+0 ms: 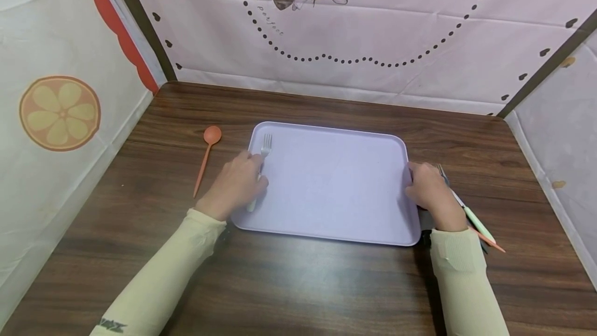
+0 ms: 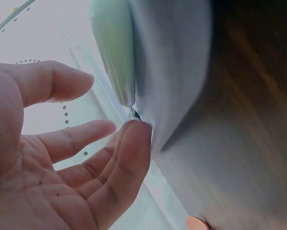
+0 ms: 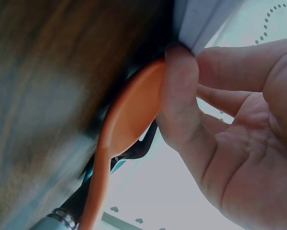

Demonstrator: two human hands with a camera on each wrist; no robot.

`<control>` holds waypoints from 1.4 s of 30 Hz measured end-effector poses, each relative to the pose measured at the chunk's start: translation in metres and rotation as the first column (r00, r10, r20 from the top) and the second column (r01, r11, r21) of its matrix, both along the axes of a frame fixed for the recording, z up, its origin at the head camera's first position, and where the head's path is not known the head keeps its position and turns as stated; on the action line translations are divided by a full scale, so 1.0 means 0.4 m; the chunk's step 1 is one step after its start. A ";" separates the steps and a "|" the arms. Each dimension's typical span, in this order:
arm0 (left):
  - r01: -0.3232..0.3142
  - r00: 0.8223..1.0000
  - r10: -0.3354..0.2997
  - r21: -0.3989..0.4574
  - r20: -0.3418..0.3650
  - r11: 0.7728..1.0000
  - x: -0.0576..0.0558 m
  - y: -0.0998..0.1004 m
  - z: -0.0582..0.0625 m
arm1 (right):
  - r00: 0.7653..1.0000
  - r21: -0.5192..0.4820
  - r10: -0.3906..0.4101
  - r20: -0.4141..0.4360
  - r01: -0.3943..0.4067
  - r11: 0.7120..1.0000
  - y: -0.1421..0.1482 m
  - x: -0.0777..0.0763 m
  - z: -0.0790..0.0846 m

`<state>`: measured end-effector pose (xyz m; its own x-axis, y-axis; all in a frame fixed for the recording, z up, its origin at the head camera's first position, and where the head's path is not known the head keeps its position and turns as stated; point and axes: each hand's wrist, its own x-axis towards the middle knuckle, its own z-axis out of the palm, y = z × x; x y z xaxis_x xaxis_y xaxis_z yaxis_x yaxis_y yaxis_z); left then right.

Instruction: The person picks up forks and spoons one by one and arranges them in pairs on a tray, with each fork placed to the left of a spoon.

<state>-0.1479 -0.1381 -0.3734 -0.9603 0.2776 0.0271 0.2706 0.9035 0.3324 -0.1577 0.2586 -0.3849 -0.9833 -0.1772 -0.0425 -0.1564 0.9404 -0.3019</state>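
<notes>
A pale lilac rectangular tray (image 1: 331,180) is in the middle of the wooden table. My right hand (image 1: 431,191) pinches its right rim, thumb and finger meeting at the edge in the right wrist view. A fork (image 1: 266,144) with a pale green handle (image 2: 115,52) lies along the tray's left side. Over that fork and the left rim is my left hand (image 1: 237,183), hiding part of both. Its thumb stands apart from loosely bent fingers, and one fingertip is right at the fork's neck. An orange spoon (image 3: 138,110) is close beside my right fingers.
Left of the tray lies another orange spoon (image 1: 212,135). To the right, partly behind my right hand, is a cluster of cutlery, including a piece with a light green handle (image 1: 479,224). Printed cloth walls (image 1: 396,25) surround the table (image 1: 298,284).
</notes>
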 end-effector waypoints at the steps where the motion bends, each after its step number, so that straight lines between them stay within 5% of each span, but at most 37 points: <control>1: -0.001 1.000 0.001 0.007 -0.012 1.000 0.000 -0.002 0.001 | 1.000 -0.001 0.000 0.000 0.000 1.000 0.000 0.000 0.000; 16: -0.043 0.994 0.043 0.002 -0.100 0.999 0.002 -0.029 0.002 | 1.000 -0.002 0.008 0.007 -0.008 1.000 0.000 -0.001 0.001; 42: -0.098 0.994 0.097 -0.005 -0.055 0.995 -0.007 -0.076 -0.014 | 1.000 0.010 -0.008 0.026 0.008 1.000 -0.002 0.000 0.007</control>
<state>-0.1508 -0.1686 -0.3790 -0.9800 0.1832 0.0782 0.1986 0.9289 0.3126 -0.1577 0.2577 -0.3820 -0.9832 -0.1686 -0.0696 -0.1410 0.9446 -0.2963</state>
